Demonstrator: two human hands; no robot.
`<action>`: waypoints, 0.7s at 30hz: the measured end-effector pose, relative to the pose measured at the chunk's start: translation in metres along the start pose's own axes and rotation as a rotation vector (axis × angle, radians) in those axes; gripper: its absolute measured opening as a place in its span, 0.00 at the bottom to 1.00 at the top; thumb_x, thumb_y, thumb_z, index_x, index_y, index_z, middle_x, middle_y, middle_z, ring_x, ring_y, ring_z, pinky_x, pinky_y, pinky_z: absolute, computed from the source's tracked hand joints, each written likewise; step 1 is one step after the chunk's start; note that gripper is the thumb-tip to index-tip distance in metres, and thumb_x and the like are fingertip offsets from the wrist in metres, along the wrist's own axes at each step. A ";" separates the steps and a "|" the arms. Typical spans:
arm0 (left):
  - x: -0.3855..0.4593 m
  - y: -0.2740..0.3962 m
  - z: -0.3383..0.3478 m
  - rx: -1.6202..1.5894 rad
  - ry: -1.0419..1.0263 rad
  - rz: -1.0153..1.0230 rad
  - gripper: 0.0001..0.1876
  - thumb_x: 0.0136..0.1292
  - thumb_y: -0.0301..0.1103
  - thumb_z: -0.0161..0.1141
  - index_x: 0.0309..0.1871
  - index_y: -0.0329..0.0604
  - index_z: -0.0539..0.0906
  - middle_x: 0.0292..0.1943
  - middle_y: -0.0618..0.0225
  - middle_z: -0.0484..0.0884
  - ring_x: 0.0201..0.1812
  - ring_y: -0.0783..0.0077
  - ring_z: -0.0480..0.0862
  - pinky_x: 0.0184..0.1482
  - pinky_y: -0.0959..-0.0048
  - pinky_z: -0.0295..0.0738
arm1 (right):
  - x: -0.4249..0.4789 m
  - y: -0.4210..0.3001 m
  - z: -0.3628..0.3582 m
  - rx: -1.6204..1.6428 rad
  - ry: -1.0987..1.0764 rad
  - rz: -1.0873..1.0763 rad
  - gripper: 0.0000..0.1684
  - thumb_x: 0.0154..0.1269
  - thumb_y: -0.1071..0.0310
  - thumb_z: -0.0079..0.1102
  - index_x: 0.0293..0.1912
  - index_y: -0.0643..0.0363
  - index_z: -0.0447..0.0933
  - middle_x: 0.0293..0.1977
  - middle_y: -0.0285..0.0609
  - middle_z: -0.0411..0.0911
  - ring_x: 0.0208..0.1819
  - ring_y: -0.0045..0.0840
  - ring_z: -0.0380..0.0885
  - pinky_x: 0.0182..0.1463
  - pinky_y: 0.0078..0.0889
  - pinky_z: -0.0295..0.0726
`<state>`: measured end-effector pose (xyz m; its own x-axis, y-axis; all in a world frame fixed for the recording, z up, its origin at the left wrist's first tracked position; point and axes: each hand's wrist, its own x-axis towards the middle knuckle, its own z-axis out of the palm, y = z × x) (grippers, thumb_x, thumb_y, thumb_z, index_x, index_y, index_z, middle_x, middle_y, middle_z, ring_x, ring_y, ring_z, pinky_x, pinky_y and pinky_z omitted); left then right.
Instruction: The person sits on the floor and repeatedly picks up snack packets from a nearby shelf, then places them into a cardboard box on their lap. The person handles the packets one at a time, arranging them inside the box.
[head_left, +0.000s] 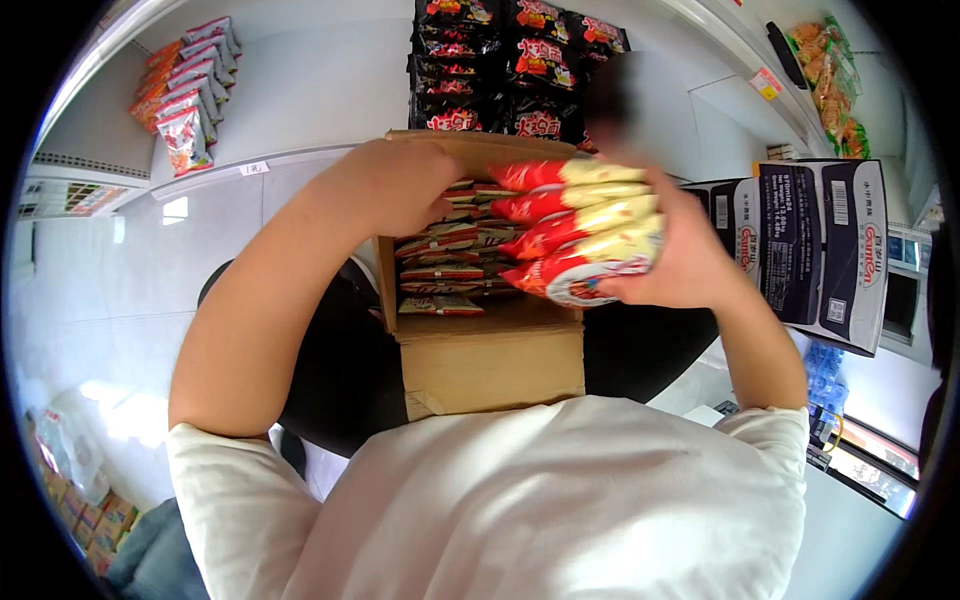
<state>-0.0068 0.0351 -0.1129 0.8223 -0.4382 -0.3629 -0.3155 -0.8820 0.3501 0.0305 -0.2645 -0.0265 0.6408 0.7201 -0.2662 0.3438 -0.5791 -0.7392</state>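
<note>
An open cardboard box (491, 367) stands between my knees, its near flap folded toward me. Rows of small foil snack packets (442, 271) fill part of it. My right hand (679, 251) grips a stack of several red-and-yellow snack bags (581, 225) above the box's right side. The front bag bears a round white print. My left hand (420, 184) reaches over the box's far left edge, its curled fingertips at the packets inside. Whether those fingers hold a packet cannot be made out.
Black noodle packets (540, 64) stand in rows on the shelf (330, 82) ahead. Orange and white snack bags (187, 112) line its left end. A dark-and-white printed carton (817, 255) is to my right. Packaged food (829, 82) hangs or lies at the far right.
</note>
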 end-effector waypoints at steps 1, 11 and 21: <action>0.001 -0.001 0.000 -0.014 0.001 0.003 0.14 0.70 0.38 0.63 0.51 0.40 0.85 0.50 0.53 0.87 0.53 0.46 0.86 0.54 0.51 0.82 | 0.005 0.012 0.011 -0.034 -0.029 0.025 0.59 0.44 0.65 0.83 0.74 0.63 0.62 0.57 0.52 0.83 0.60 0.38 0.84 0.66 0.39 0.80; 0.000 -0.003 -0.001 -0.069 -0.068 -0.048 0.16 0.71 0.39 0.63 0.56 0.41 0.84 0.51 0.53 0.87 0.56 0.46 0.85 0.57 0.51 0.82 | 0.081 0.040 0.069 -0.398 -0.511 0.458 0.50 0.44 0.50 0.81 0.62 0.68 0.70 0.50 0.58 0.86 0.51 0.46 0.87 0.55 0.40 0.86; -0.007 -0.002 0.002 -0.076 -0.057 -0.027 0.16 0.70 0.39 0.65 0.56 0.43 0.83 0.50 0.52 0.88 0.53 0.45 0.87 0.54 0.50 0.83 | 0.116 0.068 0.093 -0.549 -0.753 0.424 0.57 0.41 0.49 0.82 0.66 0.69 0.68 0.53 0.59 0.85 0.56 0.45 0.85 0.57 0.42 0.84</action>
<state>-0.0128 0.0398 -0.1131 0.8008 -0.4256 -0.4213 -0.2550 -0.8789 0.4032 0.0642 -0.1847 -0.1650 0.2505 0.3586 -0.8992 0.5769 -0.8013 -0.1588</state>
